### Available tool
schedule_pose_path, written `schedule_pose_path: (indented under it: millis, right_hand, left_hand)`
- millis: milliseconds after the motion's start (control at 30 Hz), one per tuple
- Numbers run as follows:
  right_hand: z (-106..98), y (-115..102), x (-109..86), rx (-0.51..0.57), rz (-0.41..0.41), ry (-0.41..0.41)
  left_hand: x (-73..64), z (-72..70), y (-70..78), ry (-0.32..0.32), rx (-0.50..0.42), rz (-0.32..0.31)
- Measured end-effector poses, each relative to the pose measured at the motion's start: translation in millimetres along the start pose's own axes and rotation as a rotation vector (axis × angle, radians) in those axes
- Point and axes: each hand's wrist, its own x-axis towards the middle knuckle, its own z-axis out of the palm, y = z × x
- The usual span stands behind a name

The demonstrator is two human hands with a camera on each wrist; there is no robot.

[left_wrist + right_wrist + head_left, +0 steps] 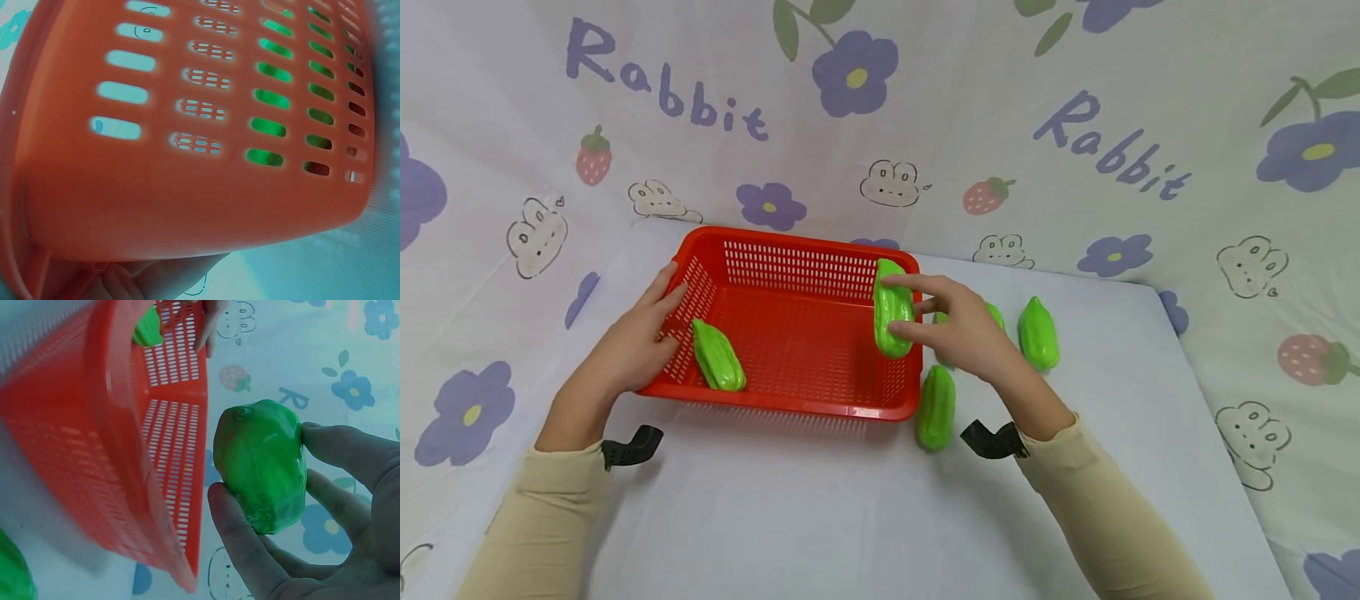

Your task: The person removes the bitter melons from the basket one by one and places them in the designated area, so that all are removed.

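Observation:
My right hand [966, 325] pinches a glossy green ridged gourd [893, 312] between thumb and fingers, over the right end of a red plastic basket [790, 408]. In the right wrist view the held gourd [259, 465] is seen end-on, beside the basket rim [100, 394]. My left hand [628, 346] grips the basket's left rim, its fingers draped over the edge. Another green gourd [718, 357] lies inside the basket near that hand. In the left wrist view, green shows through the slots of the basket wall [156, 200], and part of the left hand appears below.
On the white table right of the basket lie more green gourds: one near its front corner [936, 408], one farther right [1038, 333], and others partly hidden behind my right hand. A patterned cloth [820, 150] with rabbits and flowers stands behind the table.

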Motion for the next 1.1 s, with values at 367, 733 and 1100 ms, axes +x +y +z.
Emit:
schedule_pose_path:
  millis: [367, 733, 1100]
  right_hand:
    - [-8.6, 12.2, -9.5, -0.007, 0.02, 0.008]
    - [-19.4, 27.7, -25.4, -0.009, 0.033, 0.021]
    - [-25.1, 37.8, -38.7, 0.014, 0.053, 0.035]
  left_hand:
    - [-0.1, -4.1, 1.4, -0.013, 0.007, -0.021]
    - [2.0, -4.9, -1.7, -0.026, -0.004, -0.027]
    - [4.7, -6.5, -1.0, -0.021, -0.005, -0.016]
